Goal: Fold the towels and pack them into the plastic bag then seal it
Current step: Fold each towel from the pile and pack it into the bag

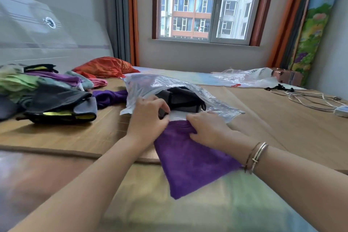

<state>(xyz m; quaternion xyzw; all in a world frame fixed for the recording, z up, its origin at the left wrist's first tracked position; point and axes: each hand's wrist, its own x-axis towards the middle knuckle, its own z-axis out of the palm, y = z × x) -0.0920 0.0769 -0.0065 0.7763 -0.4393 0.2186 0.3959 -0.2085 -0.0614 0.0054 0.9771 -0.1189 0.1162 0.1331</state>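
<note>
Fuzzy purple towel, folded flat, far edge at mouth of crinkly clear plastic bag on woven bed mat. Left hand pinches bag rim; right hand grips towel edge. Dark towels inside bag.

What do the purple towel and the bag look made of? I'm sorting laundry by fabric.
Purple towel: likely microfibre, matte, with a short fuzzy nap. Plastic bag: thin clear plastic film, glossy and crinkled; dark towels show through it.
</note>
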